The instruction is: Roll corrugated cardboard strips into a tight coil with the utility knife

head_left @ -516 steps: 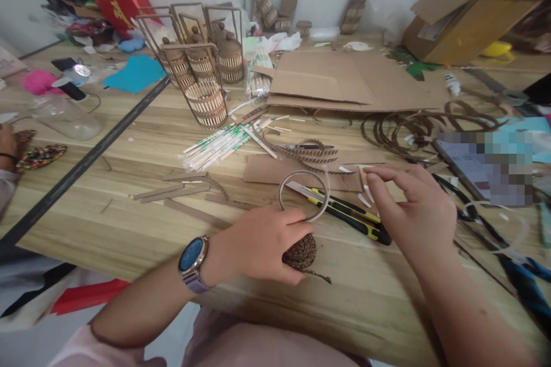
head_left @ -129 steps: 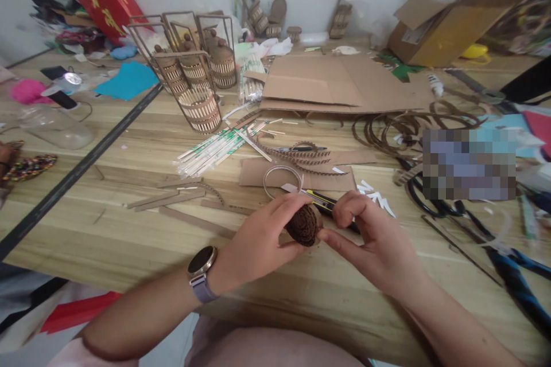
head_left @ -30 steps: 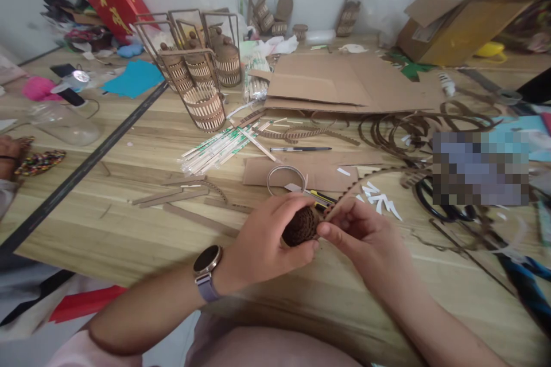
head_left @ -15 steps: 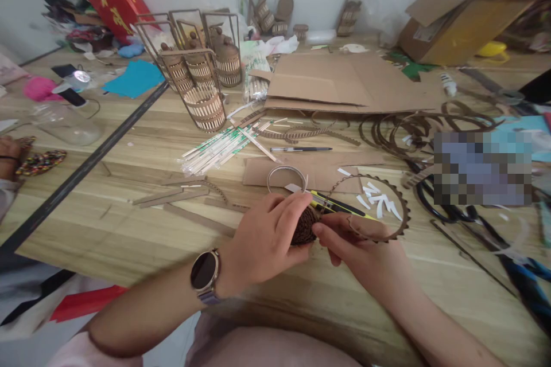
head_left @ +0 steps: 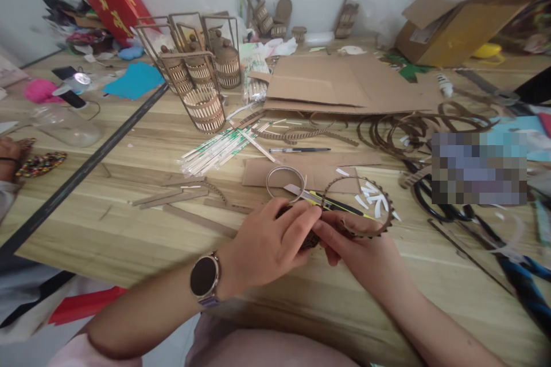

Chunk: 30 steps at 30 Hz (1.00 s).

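Observation:
My left hand (head_left: 269, 238) is closed round a dark brown coil of corrugated cardboard (head_left: 310, 239), most of which its fingers hide. From the coil a ridged cardboard strip (head_left: 391, 210) runs out and loops above my right hand (head_left: 359, 243). The thumb and fingers of that hand pinch the strip close to the coil, and both hands meet there. Just beyond them lies a yellow and black utility knife (head_left: 344, 208) with its blade out. A roll of tape (head_left: 267, 183) stands beside the blade.
White paper scraps (head_left: 369, 198), black-handled scissors (head_left: 434, 206) and brown cardboard strips (head_left: 387, 132) lie to the right. Wrapped sticks (head_left: 219, 149), a pen (head_left: 299, 149) and cardboard sheets (head_left: 318, 80) are further back. Small slatted baskets (head_left: 204, 109) stand at back left. Another person's hand (head_left: 8, 152) shows far left.
The strip's loop has become smaller and drawn in toward my hands. My left fingers have shifted right over the coil, covering more of it and meeting my right fingertips.

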Each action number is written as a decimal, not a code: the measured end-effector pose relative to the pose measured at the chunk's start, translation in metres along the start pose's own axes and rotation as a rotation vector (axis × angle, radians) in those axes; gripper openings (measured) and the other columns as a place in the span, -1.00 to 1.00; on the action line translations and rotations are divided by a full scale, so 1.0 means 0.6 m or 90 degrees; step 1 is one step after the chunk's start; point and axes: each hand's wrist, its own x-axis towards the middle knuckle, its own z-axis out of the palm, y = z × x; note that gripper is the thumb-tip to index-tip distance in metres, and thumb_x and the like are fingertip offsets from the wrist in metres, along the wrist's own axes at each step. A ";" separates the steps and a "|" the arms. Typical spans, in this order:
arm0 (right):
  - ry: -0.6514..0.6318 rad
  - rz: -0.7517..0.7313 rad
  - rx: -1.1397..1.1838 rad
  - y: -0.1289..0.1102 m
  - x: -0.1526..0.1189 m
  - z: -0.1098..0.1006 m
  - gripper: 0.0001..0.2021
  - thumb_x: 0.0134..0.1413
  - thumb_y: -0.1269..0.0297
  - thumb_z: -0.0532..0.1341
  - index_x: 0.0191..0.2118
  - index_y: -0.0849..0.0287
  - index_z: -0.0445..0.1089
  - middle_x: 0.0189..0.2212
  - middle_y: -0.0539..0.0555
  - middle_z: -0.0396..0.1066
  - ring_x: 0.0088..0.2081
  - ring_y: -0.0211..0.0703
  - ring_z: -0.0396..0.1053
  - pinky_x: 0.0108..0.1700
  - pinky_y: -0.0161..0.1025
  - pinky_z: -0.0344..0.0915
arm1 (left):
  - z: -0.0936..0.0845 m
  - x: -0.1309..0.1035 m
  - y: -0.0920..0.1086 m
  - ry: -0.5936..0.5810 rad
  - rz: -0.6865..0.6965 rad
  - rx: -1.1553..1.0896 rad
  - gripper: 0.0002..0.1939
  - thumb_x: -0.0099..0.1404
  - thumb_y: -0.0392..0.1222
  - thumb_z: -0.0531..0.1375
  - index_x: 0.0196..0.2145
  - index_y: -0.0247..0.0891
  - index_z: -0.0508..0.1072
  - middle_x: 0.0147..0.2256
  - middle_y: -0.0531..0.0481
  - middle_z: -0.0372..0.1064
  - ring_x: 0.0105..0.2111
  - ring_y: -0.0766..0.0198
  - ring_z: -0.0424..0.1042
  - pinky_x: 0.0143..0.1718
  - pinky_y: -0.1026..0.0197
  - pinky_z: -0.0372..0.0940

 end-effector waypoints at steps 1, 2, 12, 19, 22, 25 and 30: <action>0.001 0.001 -0.009 -0.002 0.000 -0.002 -0.74 0.10 0.05 0.24 -0.48 0.08 0.48 -0.73 -0.11 0.22 -0.65 -0.30 0.22 -0.57 -0.33 0.18 | 0.001 -0.001 -0.001 -0.006 0.011 0.006 -0.46 0.35 -0.15 0.17 0.19 -0.36 0.08 0.06 -0.29 0.40 -0.09 -0.07 0.42 -0.12 -0.06 0.42; 0.001 0.002 -0.014 -0.004 0.000 -0.004 -0.74 0.10 0.05 0.25 -0.47 0.08 0.49 -0.73 -0.11 0.22 -0.65 -0.31 0.22 -0.56 -0.33 0.18 | 0.003 -0.001 -0.002 -0.006 0.019 0.007 -0.44 0.36 -0.16 0.16 0.21 -0.36 0.06 0.07 -0.30 0.40 -0.07 -0.07 0.41 -0.11 -0.08 0.42; 0.058 0.070 0.301 0.010 0.016 0.006 -0.55 -0.24 -0.12 0.44 -0.61 0.18 0.37 -0.69 -0.05 0.31 -0.69 -0.36 0.19 -0.65 -0.36 0.10 | 0.008 0.003 -0.010 0.144 -0.097 -0.158 -0.10 0.27 0.10 0.26 0.34 -0.30 -0.10 0.26 -0.45 0.11 0.28 -0.11 0.16 0.22 -0.12 0.24; 0.004 0.090 0.406 0.008 0.010 0.024 -0.58 -0.24 -0.01 0.48 -0.65 0.22 0.39 -0.69 -0.06 0.26 -0.69 -0.43 0.10 -0.65 -0.38 -0.01 | 0.006 0.003 -0.010 0.141 -0.119 -0.217 -0.16 0.27 -0.05 0.31 0.33 -0.21 -0.06 0.13 -0.29 0.33 0.14 0.00 0.38 0.14 0.00 0.35; -0.011 0.082 0.390 0.009 0.011 0.018 -0.57 -0.24 -0.04 0.47 -0.65 0.21 0.37 -0.69 -0.07 0.23 -0.69 -0.42 0.06 -0.66 -0.36 -0.03 | 0.001 0.003 -0.018 0.120 -0.092 -0.233 -0.12 0.22 -0.06 0.33 0.33 -0.21 -0.05 0.12 -0.27 0.37 0.09 0.01 0.43 0.09 0.03 0.39; -0.046 0.080 0.348 0.013 0.014 0.008 -0.57 -0.20 -0.06 0.45 -0.62 0.21 0.38 -0.68 -0.06 0.25 -0.69 -0.43 0.06 -0.66 -0.35 -0.06 | -0.001 0.000 -0.026 0.090 -0.048 -0.236 -0.13 0.22 -0.07 0.33 0.33 -0.24 -0.04 0.13 -0.30 0.36 0.10 0.00 0.42 0.08 0.04 0.39; -0.131 0.101 0.257 0.017 0.019 -0.011 -0.52 -0.19 -0.12 0.43 -0.64 0.21 0.35 -0.72 -0.08 0.20 -0.71 -0.42 0.07 -0.68 -0.35 -0.15 | -0.004 -0.003 -0.037 0.026 0.015 -0.276 -0.09 0.19 -0.05 0.35 0.34 -0.21 -0.04 0.16 -0.26 0.35 0.10 0.00 0.43 0.07 0.06 0.40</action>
